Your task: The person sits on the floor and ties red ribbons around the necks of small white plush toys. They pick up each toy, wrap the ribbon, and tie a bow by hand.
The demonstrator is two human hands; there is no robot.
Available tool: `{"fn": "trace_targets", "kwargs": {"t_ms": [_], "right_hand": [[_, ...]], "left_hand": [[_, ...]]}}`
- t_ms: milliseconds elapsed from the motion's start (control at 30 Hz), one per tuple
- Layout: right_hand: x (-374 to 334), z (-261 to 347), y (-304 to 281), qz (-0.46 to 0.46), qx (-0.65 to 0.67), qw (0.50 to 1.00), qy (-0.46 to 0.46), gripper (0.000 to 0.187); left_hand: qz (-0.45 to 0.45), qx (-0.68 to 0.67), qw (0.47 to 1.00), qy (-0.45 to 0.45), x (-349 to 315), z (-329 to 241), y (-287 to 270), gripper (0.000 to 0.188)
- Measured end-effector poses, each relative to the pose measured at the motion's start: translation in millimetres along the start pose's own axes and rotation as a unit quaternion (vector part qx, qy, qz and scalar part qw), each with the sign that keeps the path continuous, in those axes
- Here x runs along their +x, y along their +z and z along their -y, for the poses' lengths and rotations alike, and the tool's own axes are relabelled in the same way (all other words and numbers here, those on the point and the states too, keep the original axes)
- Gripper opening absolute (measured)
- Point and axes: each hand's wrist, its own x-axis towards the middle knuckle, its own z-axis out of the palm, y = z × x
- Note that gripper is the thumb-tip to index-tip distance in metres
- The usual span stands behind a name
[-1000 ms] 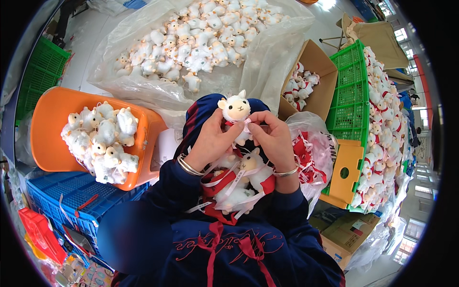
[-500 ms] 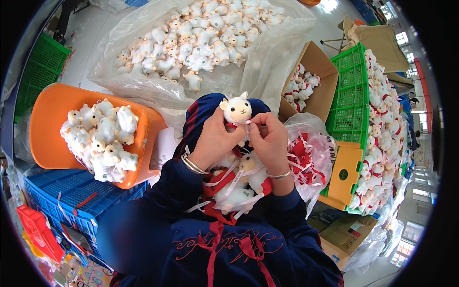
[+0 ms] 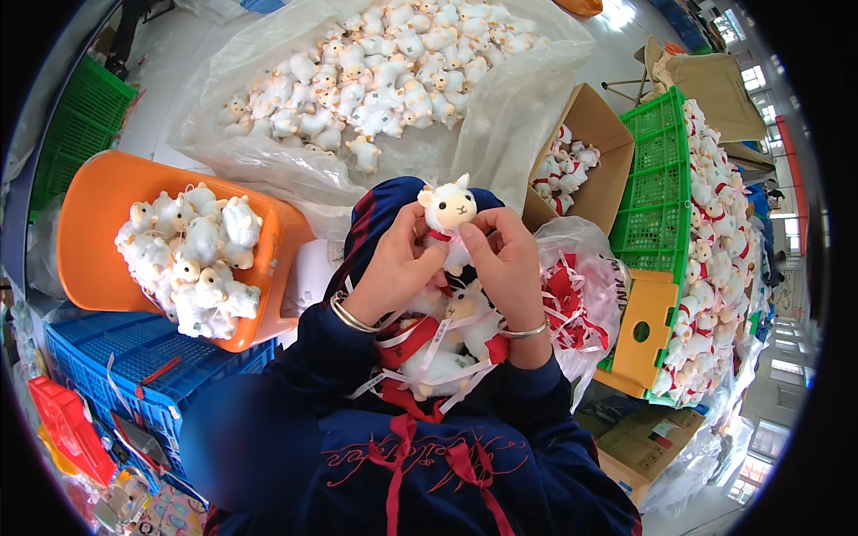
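Your L hand (image 3: 399, 264) & R hand (image 3: 507, 268) both pinch the white plush toy (image 3: 450, 218) btwn them nr its red scarf (image 3: 439, 236), long axis running away from you, head farthest, just past lap toys (image 3: 431, 368), neither hand clearly nearer.

The small white plush animal toy (image 3: 456, 212) is between the left hand (image 3: 400, 261) and the right hand (image 3: 509, 265). Behind it, nearer to the body, more white plush toys with red ribbons (image 3: 438, 364) lie on the lap. To its left is the orange plastic seat (image 3: 89, 234), bearing a heap of white plush toys (image 3: 198, 257). Before it, a large translucent plastic sheet (image 3: 511, 112) holds a bigger pile. To its right are red-and-white ribbons (image 3: 570, 308) in a clear plastic bag (image 3: 572, 234); before it and right, a brown cardboard box (image 3: 604, 125) contains other toys.
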Motion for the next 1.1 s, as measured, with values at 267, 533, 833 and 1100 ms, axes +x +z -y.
{"fn": "trace_targets", "kwargs": {"t_ms": [267,533,833,1100], "right_hand": [[-1.3,-3.1,0.0,0.041,0.046,0.998,0.033,0.012],[-1.5,2.2,-1.2,0.087,-0.004,0.994,-0.065,0.011],[-2.8,-0.4,-1.1,0.089,0.016,0.994,-0.064,0.009],[-5.7,-3.8,-1.7,0.086,0.053,0.995,-0.026,0.009]], "left_hand": [[-0.084,0.184,0.949,0.241,2.1,8.0,-15.9,0.009],[-0.097,0.292,0.948,0.081,-7.0,-21.1,-12.5,0.025],[-0.046,0.214,0.970,0.109,-1.3,-6.7,-19.9,0.014],[-0.022,0.067,0.997,0.044,-3.2,-4.6,-17.4,0.014]]}}
